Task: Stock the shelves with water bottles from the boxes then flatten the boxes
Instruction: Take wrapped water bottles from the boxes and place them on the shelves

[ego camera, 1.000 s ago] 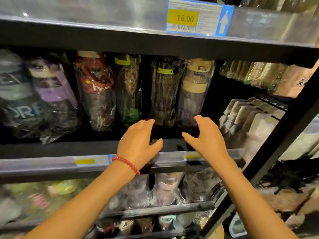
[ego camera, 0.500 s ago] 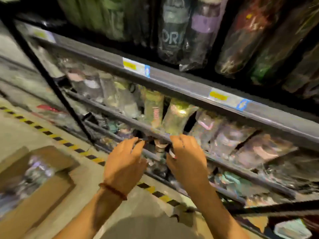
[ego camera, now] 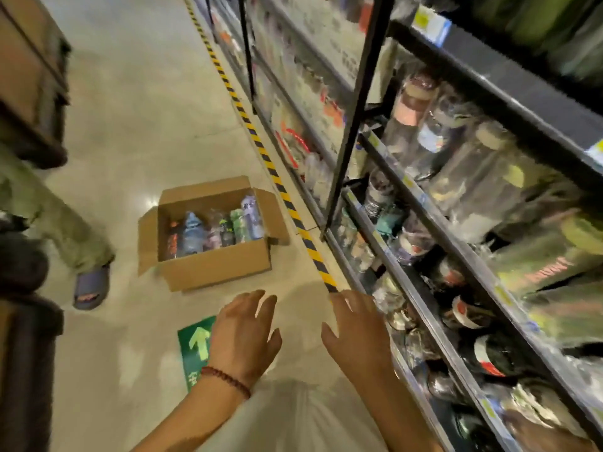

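Both hands hang low over the pale polished floor [ego camera: 137, 132] with nothing in them. The left hand [ego camera: 243, 337], a red beaded bracelet [ego camera: 225, 380] on its wrist, has its fingers spread and relaxed, its grip released. The right hand [ego camera: 357, 334] is likewise released, fingers straight and a little apart, just beside the lower edge of the black metal shelving [ego camera: 424, 308] on the right.

The open brown cardboard box [ego camera: 217, 265] sits on the floor ahead of the hands, well apart from them, its flaps folded outward. Inside it, plastic-wrapped water bottles [ego camera: 215, 230] in blue, purple, green and dark colours stand packed along its far side. The box lies near the yellow-and-black striped floor tape [ego camera: 277, 177] that runs along the foot of the shelving.

The shelves carry rows of wrapped bottles [ego camera: 463, 171], blurred here, with yellow price tags [ego camera: 424, 19] on the rails. A green floor sticker with a pale arrow [ego camera: 195, 344] lies partly under the left hand. At the left, another person's leg in loose pale trousers [ego camera: 62, 230] and a blue slipper [ego camera: 89, 287] stands beside the box.
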Available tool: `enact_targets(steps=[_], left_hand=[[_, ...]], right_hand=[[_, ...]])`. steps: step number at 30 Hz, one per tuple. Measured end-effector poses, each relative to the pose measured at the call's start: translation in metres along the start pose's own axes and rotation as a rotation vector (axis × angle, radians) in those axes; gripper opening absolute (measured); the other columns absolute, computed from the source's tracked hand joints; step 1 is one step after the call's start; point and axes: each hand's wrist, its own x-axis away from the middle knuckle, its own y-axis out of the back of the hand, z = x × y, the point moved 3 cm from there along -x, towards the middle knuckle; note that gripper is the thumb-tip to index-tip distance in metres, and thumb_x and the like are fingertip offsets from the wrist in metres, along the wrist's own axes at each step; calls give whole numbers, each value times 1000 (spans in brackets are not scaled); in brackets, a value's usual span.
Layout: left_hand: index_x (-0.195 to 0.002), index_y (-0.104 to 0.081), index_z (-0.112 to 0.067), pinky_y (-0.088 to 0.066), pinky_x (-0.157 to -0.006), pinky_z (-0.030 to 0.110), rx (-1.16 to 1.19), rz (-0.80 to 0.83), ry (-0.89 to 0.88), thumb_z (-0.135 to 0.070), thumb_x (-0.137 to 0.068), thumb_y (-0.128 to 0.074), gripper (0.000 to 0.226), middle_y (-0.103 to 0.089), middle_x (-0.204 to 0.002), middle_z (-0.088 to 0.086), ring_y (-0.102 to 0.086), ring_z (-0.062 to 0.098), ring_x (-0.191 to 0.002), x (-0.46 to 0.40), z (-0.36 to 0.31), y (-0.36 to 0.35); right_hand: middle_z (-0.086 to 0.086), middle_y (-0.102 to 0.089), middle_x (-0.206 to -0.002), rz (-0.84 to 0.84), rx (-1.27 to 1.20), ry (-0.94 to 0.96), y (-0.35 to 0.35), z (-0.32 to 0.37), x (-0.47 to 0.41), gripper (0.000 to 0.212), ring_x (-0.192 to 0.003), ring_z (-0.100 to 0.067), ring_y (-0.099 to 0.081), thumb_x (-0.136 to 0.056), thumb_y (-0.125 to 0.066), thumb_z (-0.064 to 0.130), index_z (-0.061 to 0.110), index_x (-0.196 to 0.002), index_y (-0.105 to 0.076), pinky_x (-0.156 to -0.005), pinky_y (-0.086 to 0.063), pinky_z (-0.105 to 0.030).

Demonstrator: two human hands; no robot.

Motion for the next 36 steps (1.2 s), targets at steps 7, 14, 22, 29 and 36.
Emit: enact_targets(steps=[7, 14, 22, 29, 36], left_hand=[[-92, -74, -9, -56, -57, 34, 54, -14, 217, -29, -36, -90, 61, -71, -93, 12, -69, 30, -76, -4, 52, -6], [-97, -71, -8, -55, -58, 34, 64, -48, 324, -29, -40, -90, 64, -69, -92, 10, -66, 29, -73, -73, 97, -4], [-95, -70, -11, -56, -59, 32, 30, -50, 420, -32, -42, -88, 60, -69, -90, 8, -67, 27, -74, -175, 150, 18], [-97, -71, -7, -57, -61, 37, 102, -20, 530, -28, -47, -88, 57, -70, -88, 10, -67, 29, -73, -242, 190, 19], [-100, -68, -14, -57, -61, 33, 167, 78, 638, -32, -51, -85, 55, -70, -94, 3, -67, 24, -77, -265, 263, 9]], right_hand=[[-2, -68, -92, 14, -31, 246, -23, 48, -55, 48, -80, -25, -66, -49, -88, 26, 16, -93, -71, -56, -53, -29], [-2, -67, -90, 20, -61, 365, -41, 62, -150, 42, -80, -25, -65, -52, -85, 24, 16, -90, -69, -55, -54, -32], [-4, -64, -87, 51, -117, 343, -32, 71, -295, 38, -80, -29, -62, -59, -84, 18, 13, -91, -64, -57, -54, -38], [-6, -64, -90, 210, -94, 422, -57, 100, -374, 33, -83, -31, -61, -64, -79, 17, 12, -94, -65, -58, -54, -40], [-3, -63, -82, 300, -43, 458, -87, 151, -432, 43, -74, -26, -62, -51, -87, 21, 15, -87, -64, -50, -50, -33]])
